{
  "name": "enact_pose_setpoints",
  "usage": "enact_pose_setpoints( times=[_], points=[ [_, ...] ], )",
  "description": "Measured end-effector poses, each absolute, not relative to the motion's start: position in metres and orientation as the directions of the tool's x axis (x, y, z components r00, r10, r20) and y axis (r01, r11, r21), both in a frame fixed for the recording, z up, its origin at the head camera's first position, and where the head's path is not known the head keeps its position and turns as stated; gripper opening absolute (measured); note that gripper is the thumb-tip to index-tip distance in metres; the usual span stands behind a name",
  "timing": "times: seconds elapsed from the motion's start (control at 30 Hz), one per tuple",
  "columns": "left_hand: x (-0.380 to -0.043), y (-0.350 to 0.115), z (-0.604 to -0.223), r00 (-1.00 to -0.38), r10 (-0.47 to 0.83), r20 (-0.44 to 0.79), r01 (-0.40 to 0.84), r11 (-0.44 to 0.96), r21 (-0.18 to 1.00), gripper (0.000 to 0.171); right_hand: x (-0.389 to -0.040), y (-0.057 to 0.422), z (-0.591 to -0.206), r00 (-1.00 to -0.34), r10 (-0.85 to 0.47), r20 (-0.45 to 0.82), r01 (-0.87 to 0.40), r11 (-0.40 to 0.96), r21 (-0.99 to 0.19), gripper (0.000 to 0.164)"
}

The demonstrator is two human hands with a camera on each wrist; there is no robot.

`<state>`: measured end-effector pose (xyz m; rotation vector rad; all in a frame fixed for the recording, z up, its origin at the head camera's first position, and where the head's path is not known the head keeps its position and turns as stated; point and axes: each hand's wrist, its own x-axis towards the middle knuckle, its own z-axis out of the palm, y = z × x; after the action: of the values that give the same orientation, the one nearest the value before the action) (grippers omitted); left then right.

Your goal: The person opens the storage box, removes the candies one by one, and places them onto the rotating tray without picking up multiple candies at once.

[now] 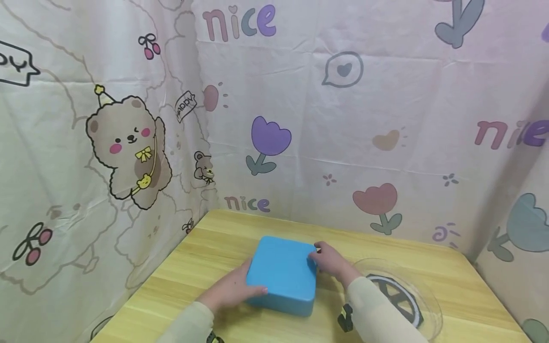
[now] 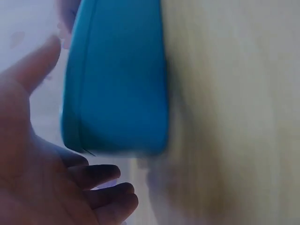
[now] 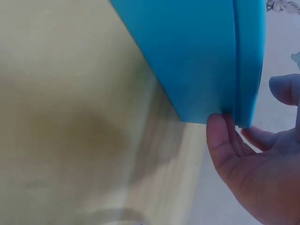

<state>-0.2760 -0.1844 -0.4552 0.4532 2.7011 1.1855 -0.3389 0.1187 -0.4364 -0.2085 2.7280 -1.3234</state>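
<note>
Pale printed cloth (image 1: 309, 90) hangs around your wooden table (image 1: 184, 267), with tulips, hearts and the word "nice" on the stretch behind the blue box (image 1: 283, 269), and a waving cartoon bear (image 1: 130, 157) on the side to its left. You have that box at the table between your hands; whether its base lies flat or is slightly raised, I cannot tell. Its lid seam runs just below the top, as your wrist views show.

Your left hand (image 1: 233, 287) is at the box's near left side, fingers relaxed and spread, thumb reaching over the top's front edge in the head view. Your right hand (image 1: 332, 259) grips the box's far right corner, fingertips bent against the side at the lid edge, thumb above.

Right of the box you have a clear round dish (image 1: 430, 297) with a dark spoked wheel shape (image 1: 401, 298) in it, both partly covered by your right sleeve (image 1: 375, 307). A black device (image 1: 345, 318) sits at your right wrist, beside the box's near right corner.
</note>
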Motion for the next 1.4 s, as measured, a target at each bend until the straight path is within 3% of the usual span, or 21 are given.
enact_pose_setpoints(
  times=[0.17, 0.5, 0.87, 1.4],
  points=[
    [-0.280, -0.177, -0.446, -0.952, 0.305, 0.009, 0.216, 0.651, 0.728, 0.102, -0.318, 0.122, -0.437, -0.981, -0.195, 0.000, -0.115, 0.579, -0.807, 0.070],
    [-0.278, -0.169, -0.440, -0.963, 0.259, 0.074, 0.242, 0.710, 0.662, 0.092, -0.293, 0.126, -0.449, -0.961, -0.274, 0.041, -0.168, 0.458, -0.873, 0.070],
    [-0.281, -0.165, -0.434, -0.964, 0.252, 0.085, 0.246, 0.721, 0.648, 0.085, -0.277, 0.130, -0.452, -0.958, -0.287, 0.020, -0.165, 0.489, -0.857, 0.071],
    [-0.281, -0.163, -0.436, -0.968, 0.217, 0.122, 0.242, 0.702, 0.670, 0.077, -0.276, 0.125, -0.460, -0.961, -0.255, 0.107, -0.229, 0.514, -0.826, 0.070]
  ],
)
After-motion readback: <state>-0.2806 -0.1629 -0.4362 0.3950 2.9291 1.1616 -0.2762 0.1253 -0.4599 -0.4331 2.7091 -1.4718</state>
